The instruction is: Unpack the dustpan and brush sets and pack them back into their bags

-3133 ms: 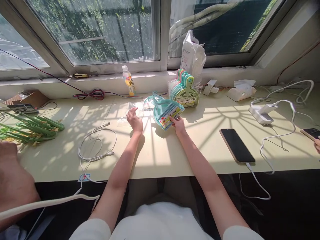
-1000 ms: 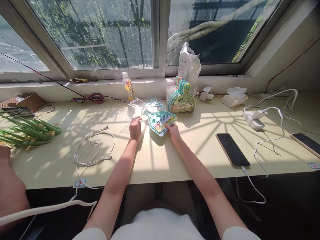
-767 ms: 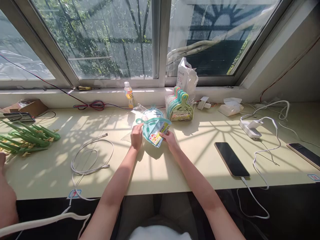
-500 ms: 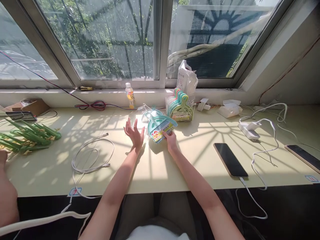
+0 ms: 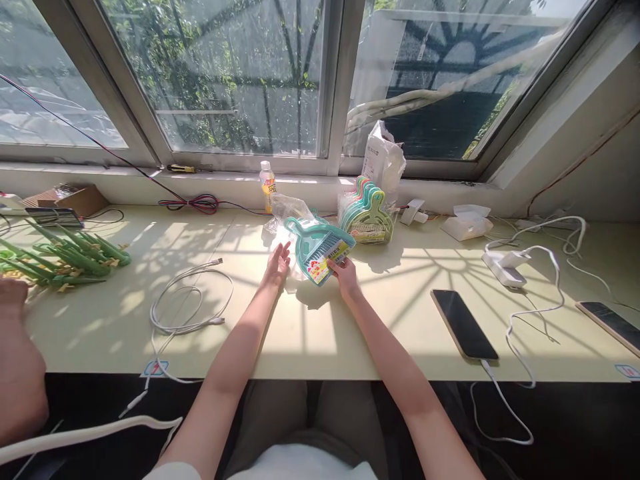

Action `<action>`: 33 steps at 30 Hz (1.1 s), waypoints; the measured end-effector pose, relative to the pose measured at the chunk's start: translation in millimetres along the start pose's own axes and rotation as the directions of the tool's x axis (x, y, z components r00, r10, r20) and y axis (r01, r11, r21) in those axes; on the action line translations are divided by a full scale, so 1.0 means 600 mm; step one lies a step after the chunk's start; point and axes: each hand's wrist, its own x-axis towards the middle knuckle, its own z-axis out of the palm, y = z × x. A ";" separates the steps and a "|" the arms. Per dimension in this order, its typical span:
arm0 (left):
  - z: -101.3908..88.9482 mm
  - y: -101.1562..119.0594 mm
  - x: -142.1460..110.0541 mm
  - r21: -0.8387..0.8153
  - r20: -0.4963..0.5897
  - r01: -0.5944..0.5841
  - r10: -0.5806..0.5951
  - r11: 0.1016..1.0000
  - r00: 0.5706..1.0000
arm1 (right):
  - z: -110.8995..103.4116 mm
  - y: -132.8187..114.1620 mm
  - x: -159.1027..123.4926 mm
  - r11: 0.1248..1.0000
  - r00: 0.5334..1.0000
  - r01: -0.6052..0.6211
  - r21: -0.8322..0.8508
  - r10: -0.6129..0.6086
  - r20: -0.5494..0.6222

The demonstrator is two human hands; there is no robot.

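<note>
My right hand (image 5: pixel 343 275) pinches the lower edge of a teal mini dustpan-and-brush set (image 5: pixel 318 245) with a colourful label, tilted up off the pale table (image 5: pixel 310 333). My left hand (image 5: pixel 278 261) reaches forward with fingers stretched out, touching a clear plastic bag (image 5: pixel 286 212) that lies behind and beside the set. A stack of several more sets in pastel colours (image 5: pixel 367 210) stands upright just behind, near the window sill.
A coiled white cable (image 5: pixel 189 303) lies left of my arms. Green clips (image 5: pixel 65 253) are piled far left by another person's arm (image 5: pixel 17 360). A dark phone (image 5: pixel 463 324) on a cable, a white charger (image 5: pixel 505 268), a small bottle (image 5: pixel 267 185) and a white bag (image 5: pixel 383 160).
My left hand let go of the teal set, opened, and now reaches to the clear bag. My right hand lifted the set and keeps holding it. The camera tilted up slightly.
</note>
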 end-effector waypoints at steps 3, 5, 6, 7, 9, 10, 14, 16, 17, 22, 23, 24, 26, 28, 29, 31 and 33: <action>-0.004 -0.002 0.004 -0.018 -0.028 -0.001 0.001 1.000 1.000 | -0.002 -0.003 0.000 1.000 1.000 -0.002 -0.016 0.002 -0.001; -0.008 0.000 0.007 -0.040 -0.028 -0.015 0.014 0.999 1.000 | -0.004 -0.005 0.000 1.000 1.000 -0.018 -0.007 0.017 -0.013; -0.010 0.002 0.007 -0.054 -0.028 -0.017 0.015 0.998 0.999 | -0.006 -0.006 0.001 1.000 1.000 -0.023 -0.002 0.023 -0.017; -0.012 0.005 0.007 -0.071 -0.021 -0.018 0.016 0.997 1.000 | -0.008 -0.008 0.002 1.000 0.999 -0.024 -0.002 0.024 -0.021; -0.014 0.011 0.005 -0.096 0.017 -0.026 0.028 0.995 0.999 | -0.012 -0.010 0.004 1.000 0.999 -0.015 -0.027 0.015 -0.032; -0.014 0.014 0.003 -0.091 0.035 -0.032 0.035 0.995 0.999 | -0.014 -0.011 0.006 0.999 0.999 -0.007 -0.052 0.005 -0.038; -0.011 0.020 -0.002 0.058 0.055 -0.010 0.006 0.998 0.998 | -0.018 -0.013 0.007 0.990 0.999 0.006 -0.137 -0.012 -0.044; -0.008 0.017 -0.004 0.108 0.071 -0.013 0.005 0.994 0.997 | -0.017 -0.012 0.006 0.989 1.000 -0.002 -0.145 -0.002 -0.031; -0.006 0.015 -0.004 0.116 0.087 -0.024 0.014 0.993 0.996 | -0.016 -0.012 0.006 0.989 1.000 -0.006 -0.147 0.003 -0.024; 0.001 0.003 -0.010 0.110 0.168 -0.015 -0.004 0.994 0.986 | -0.009 -0.007 0.004 0.989 1.000 -0.007 -0.146 0.007 -0.003; 0.002 0.002 -0.012 0.110 0.187 0.006 -0.027 0.994 0.982 | -0.009 -0.006 0.003 0.990 1.000 -0.007 -0.141 0.006 -0.008; 0.003 0.001 -0.014 0.110 0.208 0.029 -0.052 0.994 0.977 | -0.008 -0.004 0.003 0.991 1.000 -0.006 -0.133 0.004 -0.016; 0.006 -0.001 -0.018 0.108 0.261 0.073 -0.099 0.992 0.960 | -0.006 0.001 0.001 0.993 0.999 0.007 -0.119 -0.011 -0.033; 0.011 -0.006 -0.021 0.104 0.307 0.095 -0.123 0.990 0.944 | -0.003 0.009 -0.002 0.993 0.997 0.030 -0.117 -0.037 -0.062; 0.015 -0.010 -0.022 0.100 0.316 0.096 -0.123 0.990 0.941 | -0.001 0.013 -0.004 0.992 0.995 0.039 -0.119 -0.049 -0.085; 0.024 -0.017 -0.024 0.081 0.294 0.083 -0.103 0.993 0.950 | 0.004 0.021 -0.007 0.992 0.991 0.042 -0.120 -0.057 -0.122; 0.034 -0.024 -0.027 0.039 0.233 0.064 -0.071 0.997 0.970 | 0.007 0.026 -0.010 0.992 0.989 0.037 -0.117 -0.053 -0.137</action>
